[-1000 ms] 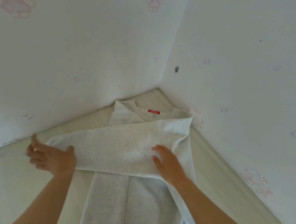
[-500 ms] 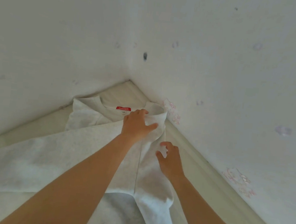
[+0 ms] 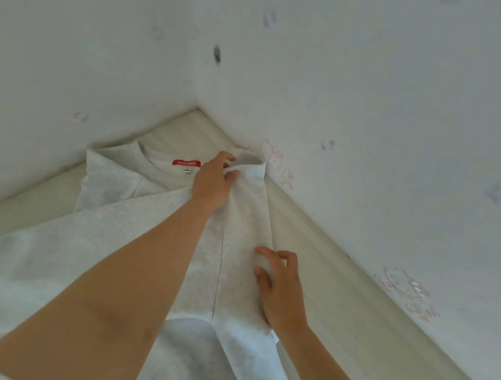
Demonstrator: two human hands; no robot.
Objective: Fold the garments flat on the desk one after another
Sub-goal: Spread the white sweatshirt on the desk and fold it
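The pale grey sweatshirt (image 3: 240,219) lies on the desk (image 3: 322,258), its collar and red neck label (image 3: 186,163) toward 12 o'clock in the corner and a sleeve (image 3: 20,275) spread to 9 o'clock. The left hand (image 3: 213,183) pinches the shoulder fold at 1 o'clock. The right hand (image 3: 282,288), fingers curled, pinches the 3 o'clock edge.

Arms extended; left hand (image 3: 213,183) far forward, pinching; right hand (image 3: 282,288) nearer, fingers curled.

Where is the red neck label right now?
Head view: the red label sits inside the collar of the sweatshirt, near the far corner of the desk, just left of the left hand gripping the shoulder fold.
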